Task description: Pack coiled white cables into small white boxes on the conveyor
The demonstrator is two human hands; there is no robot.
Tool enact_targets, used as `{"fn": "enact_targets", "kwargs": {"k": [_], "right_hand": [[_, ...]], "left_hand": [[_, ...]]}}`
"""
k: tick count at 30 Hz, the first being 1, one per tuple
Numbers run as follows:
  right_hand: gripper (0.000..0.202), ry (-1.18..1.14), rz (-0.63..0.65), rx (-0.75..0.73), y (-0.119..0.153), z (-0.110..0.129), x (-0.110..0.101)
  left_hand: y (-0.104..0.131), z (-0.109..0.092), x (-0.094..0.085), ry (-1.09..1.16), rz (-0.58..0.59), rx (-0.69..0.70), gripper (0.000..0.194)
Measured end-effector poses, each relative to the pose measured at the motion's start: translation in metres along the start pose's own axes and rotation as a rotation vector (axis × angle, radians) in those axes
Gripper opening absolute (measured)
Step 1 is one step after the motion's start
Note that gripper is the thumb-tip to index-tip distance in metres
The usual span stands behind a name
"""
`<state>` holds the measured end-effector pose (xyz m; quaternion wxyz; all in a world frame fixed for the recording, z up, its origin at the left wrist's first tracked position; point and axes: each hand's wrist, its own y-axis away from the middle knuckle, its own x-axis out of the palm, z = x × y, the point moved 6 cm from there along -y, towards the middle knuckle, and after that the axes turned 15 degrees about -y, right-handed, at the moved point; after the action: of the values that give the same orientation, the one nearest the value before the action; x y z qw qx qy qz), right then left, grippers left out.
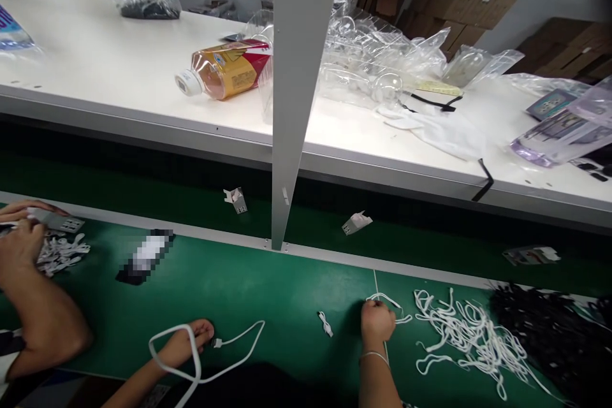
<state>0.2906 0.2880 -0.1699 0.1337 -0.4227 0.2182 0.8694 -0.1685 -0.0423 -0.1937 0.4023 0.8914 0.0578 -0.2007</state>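
Observation:
My left hand (191, 339) is at the lower left of the green table, fingers pinched at the plug end of a white cable (246, 366). The cable's light-coloured plug shows at my fingertips, and its cord loops over my wrist. Right of centre, my right hand (377, 320) is closed in a fist round white cord (386, 298), whose strands stick out above and beside it. Between my hands lies a small bundled white cable (325, 324). Just right of my right hand spreads a tangled heap of white cables (466, 331).
Black strips (540, 338) are heaped at the far right. A phone (146, 256) lies left; beyond it, a co-worker's hands (26, 236) hold a small box over white pieces. A grey post (296, 95) rises before me, supporting a white shelf (119, 70) with a drink bottle (229, 70).

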Motion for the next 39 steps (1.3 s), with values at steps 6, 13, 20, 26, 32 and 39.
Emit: {"fn": "enact_targets", "kwargs": {"k": [6, 13, 20, 26, 32, 39], "right_hand": [[0.026, 0.029, 0.001, 0.031, -0.031, 0.002, -0.022], [0.009, -0.013, 0.084, -0.129, -0.004, 0.046, -0.011], [0.028, -0.394, 0.574, -0.603, 0.124, 0.159, 0.002], [0.029, -0.632, 0.840, -0.532, 0.214, 0.187, -0.017], [0.045, -0.870, 1.052, -0.164, 0.223, 0.169, -0.013], [0.038, -0.904, 1.317, -0.044, 0.237, 0.163, -0.004]], "left_hand": [[0.011, -0.021, -0.003, -0.001, 0.036, -0.002, 0.030], [0.019, -0.053, -0.036, -0.049, -0.097, -0.032, 0.027], [0.039, -0.181, -0.067, -0.070, -0.305, 0.193, 0.050], [0.070, -0.283, -0.007, -0.090, -0.092, 0.533, 0.034], [0.070, -0.280, 0.008, 0.112, -0.006, 0.481, 0.032], [0.067, -0.274, 0.012, 0.100, -0.049, 0.475, 0.016]]}}
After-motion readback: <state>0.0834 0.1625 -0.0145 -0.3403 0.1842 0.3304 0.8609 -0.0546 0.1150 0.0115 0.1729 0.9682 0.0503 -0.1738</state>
